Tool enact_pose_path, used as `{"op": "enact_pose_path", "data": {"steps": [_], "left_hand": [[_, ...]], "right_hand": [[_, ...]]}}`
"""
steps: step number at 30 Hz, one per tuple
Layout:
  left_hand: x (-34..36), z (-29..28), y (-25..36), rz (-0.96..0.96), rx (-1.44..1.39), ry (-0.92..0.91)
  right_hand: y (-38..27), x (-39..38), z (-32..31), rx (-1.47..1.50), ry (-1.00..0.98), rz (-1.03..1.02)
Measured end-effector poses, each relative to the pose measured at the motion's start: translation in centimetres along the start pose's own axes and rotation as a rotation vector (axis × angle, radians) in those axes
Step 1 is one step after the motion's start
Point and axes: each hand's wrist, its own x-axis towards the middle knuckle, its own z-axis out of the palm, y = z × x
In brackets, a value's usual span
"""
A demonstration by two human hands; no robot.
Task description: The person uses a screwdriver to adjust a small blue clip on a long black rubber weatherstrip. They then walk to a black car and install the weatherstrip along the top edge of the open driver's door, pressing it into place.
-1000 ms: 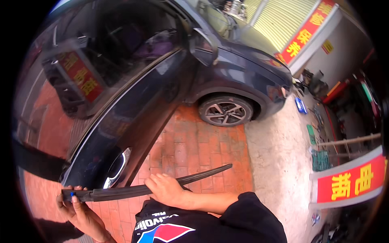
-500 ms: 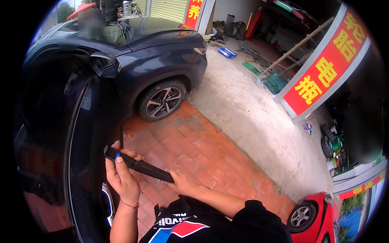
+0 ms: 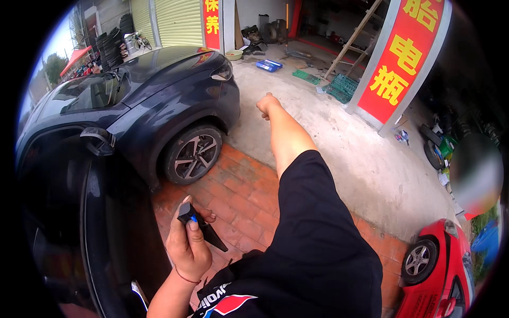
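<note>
In my left hand (image 3: pixel 190 252) is a slim, long black bar-shaped tool (image 3: pixel 214 238) with a small blue spot by its upper end. My thumb presses near that spot and the fingers wrap the far side; the exact kind of tool cannot be told. Its lower end tapers down toward my black shirt. My right hand (image 3: pixel 269 105) is stretched far forward over the pale concrete, its fingers curled in; I see nothing in it. To the left stands a dark blue car (image 3: pixel 154 100), with its side mirror (image 3: pixel 98 140) and front wheel (image 3: pixel 194 155) near me.
Red brick paving (image 3: pixel 238 199) lies below me. A red car (image 3: pixel 440 270) stands at the lower right. Ahead are a blue tray (image 3: pixel 269 65), a green crate (image 3: pixel 340 88), a wooden ladder (image 3: pixel 354 40) and a red sign pillar (image 3: pixel 395 69). Tyres (image 3: pixel 433 153) lie at the right.
My right hand has let go of the black tool's lower end and swung out forward. My left hand, still holding the tool, has shifted right and down. The view has turned to the right.
</note>
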Motion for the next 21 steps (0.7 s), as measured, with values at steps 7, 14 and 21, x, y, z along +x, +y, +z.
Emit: {"op": "enact_pose_path", "data": {"steps": [7,14,21], "left_hand": [[3.0,3.1,-1.6,-0.074,-0.107,-0.092],[1.8,1.8,-4.1,-0.253,-0.299,-0.079],[0.9,1.9,-1.6,-0.171,-0.338,-0.219]], "right_hand": [[3.4,-3.4,0.2,0.651,-0.187,-0.157],[4.6,-30.6,4.7,1.282,-0.537,-0.629],[5.4,-44.0,0.6,0.834,0.044,-0.850]]}}
